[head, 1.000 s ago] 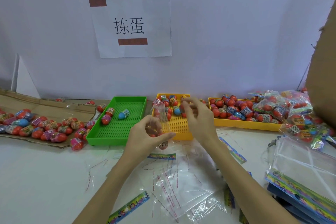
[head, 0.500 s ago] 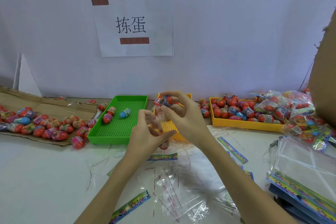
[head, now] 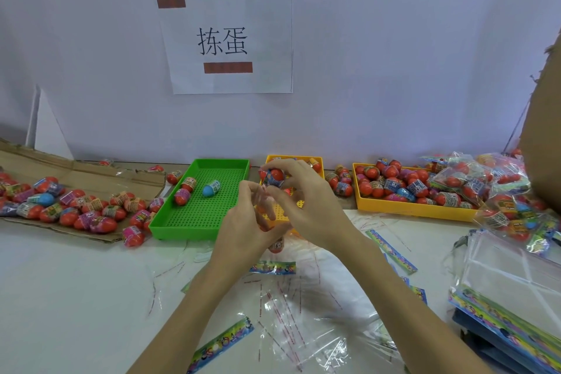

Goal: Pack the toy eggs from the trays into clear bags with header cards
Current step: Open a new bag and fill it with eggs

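Note:
My right hand (head: 306,209) pinches a red toy egg (head: 274,177) with a blue label between thumb and fingertips, just above my left hand (head: 243,225). That hand holds the mouth of a clear bag (head: 274,215) in front of the small yellow tray (head: 296,158). Another egg (head: 277,245) shows low in the bag under my palms. The green tray (head: 194,215) to the left holds three eggs. On the right, the larger yellow tray (head: 409,211) is full of eggs.
Many loose eggs lie on flattened cardboard (head: 91,179) at the left. Filled bags (head: 473,179) pile at the far right beside a cardboard wall. A stack of empty bags with header cards (head: 510,282) sits lower right. Loose clear bags (head: 291,313) and header strips (head: 221,343) litter the near table.
My right hand lifted an egg from the small yellow tray and brought it to the bag mouth at my left hand. Both hands rose slightly.

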